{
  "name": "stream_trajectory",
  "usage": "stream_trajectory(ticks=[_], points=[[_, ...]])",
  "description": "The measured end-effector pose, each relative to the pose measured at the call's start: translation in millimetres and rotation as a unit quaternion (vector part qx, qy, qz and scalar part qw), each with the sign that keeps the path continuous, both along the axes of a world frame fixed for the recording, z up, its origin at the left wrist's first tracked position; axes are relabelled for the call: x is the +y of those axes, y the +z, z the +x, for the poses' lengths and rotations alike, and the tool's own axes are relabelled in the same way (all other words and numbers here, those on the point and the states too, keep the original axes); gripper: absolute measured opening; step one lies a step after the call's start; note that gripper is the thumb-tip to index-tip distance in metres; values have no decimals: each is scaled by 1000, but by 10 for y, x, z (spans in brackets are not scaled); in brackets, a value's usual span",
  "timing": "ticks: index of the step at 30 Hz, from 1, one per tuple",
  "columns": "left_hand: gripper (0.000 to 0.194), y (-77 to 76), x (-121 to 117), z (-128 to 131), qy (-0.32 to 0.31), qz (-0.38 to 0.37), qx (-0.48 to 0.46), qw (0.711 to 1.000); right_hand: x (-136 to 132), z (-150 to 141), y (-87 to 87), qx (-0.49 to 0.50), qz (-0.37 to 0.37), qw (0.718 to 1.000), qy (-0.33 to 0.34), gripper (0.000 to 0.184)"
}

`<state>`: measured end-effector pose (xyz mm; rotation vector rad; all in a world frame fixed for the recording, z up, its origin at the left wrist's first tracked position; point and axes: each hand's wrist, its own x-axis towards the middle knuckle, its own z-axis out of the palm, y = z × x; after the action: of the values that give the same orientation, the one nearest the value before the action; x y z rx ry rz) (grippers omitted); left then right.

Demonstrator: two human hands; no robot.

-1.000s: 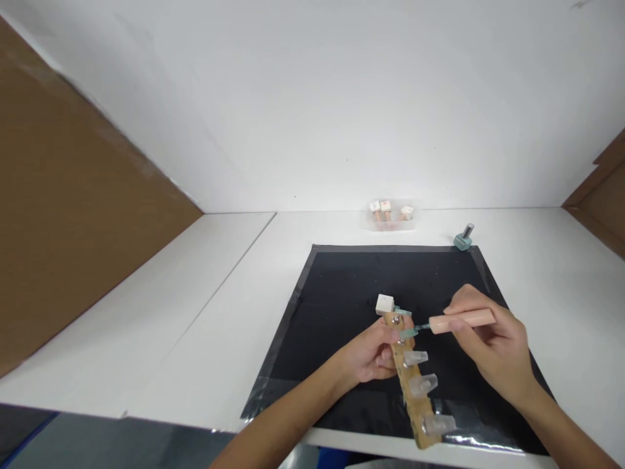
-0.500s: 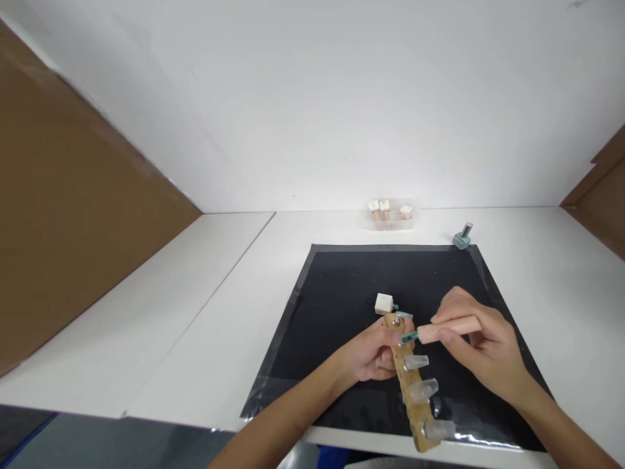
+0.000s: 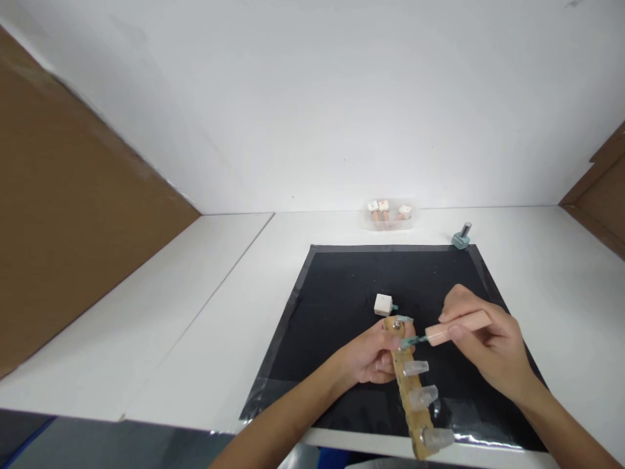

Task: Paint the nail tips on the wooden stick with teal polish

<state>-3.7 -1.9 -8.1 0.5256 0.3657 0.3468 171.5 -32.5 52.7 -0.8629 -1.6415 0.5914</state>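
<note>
While the left grip (image 3: pixel 374 355) pinches the tan strip (image 3: pixel 413 417), the right grip (image 3: pixel 488 342), pinching the brush (image 3: pixel 459 327), should stroke lightly toward three o'clock along the green nail tip (image 3: pixel 405 343).

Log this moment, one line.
left hand: holds wooden strip | right hand: holds brush at green tip | white cube: on black mat

A slim, bare left forearm (image 3: pixel 288 417) and left hand (image 3: pixel 370 357) show at the frame's lower centre, a bare right forearm (image 3: pixel 561 420) and right hand (image 3: pixel 495 348) at lower right.
</note>
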Motion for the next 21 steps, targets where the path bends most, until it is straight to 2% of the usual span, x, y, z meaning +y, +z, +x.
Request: stream_trajectory(ticks=[2, 6, 10, 15, 19, 21], points=[[36, 6, -2, -3, 1, -4, 2, 1000, -1, 0, -1, -16, 7, 1000, 15, 10], [35, 28, -3, -20, -5, -1, 7, 1000, -2, -3, 3, -10, 41, 999, -21, 19], [37, 42, 8, -31, -13, -3, 11, 1000, 2, -4, 20, -16, 38, 999, 20, 9], [33, 33, 21, -24, -8, -31, -18, 999, 16, -3, 42, -42, 76, 996, -20, 16], [33, 42, 34, -2, -3, -55, -53, 997, 27, -3, 57, -64, 103, 992, 17, 15], [33, 56, 36, 6, 0, -61, -52, 997, 32, -1, 64, -89, 119, 989, 9, 17]])
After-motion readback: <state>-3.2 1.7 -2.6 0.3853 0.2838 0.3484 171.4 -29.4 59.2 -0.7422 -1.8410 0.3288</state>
